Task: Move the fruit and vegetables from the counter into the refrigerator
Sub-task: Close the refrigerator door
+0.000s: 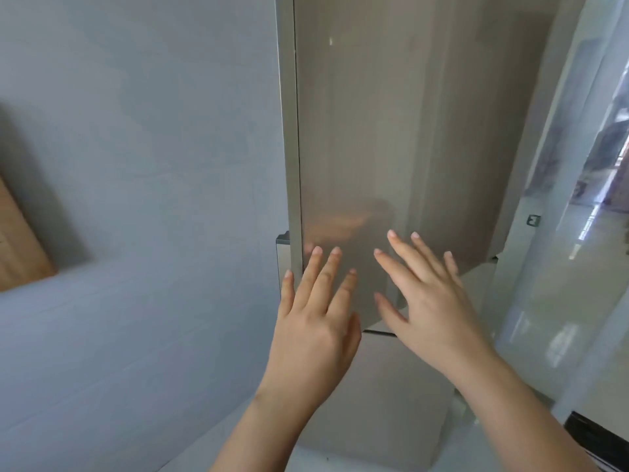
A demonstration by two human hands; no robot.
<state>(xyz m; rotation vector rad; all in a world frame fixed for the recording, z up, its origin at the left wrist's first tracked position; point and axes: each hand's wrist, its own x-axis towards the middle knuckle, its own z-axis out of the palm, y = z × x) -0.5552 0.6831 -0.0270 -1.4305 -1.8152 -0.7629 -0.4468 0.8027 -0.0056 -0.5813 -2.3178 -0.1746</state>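
Observation:
The refrigerator's upper door [391, 131] is a tall matte grey-beige panel that fills the middle of the view. My left hand [316, 321] is spread flat near the door's lower left corner, fingers apart and holding nothing. My right hand [429, 301] is also spread open, just in front of the door's lower edge, empty. A lower door [391, 386] sits beneath. No fruit or vegetables are in view, and the fridge's interior is hidden.
A grey wall [136, 199] fills the left side. A wooden board [20, 247] shows at the far left edge. A glossy white reflective panel [561, 284] stands to the right of the refrigerator.

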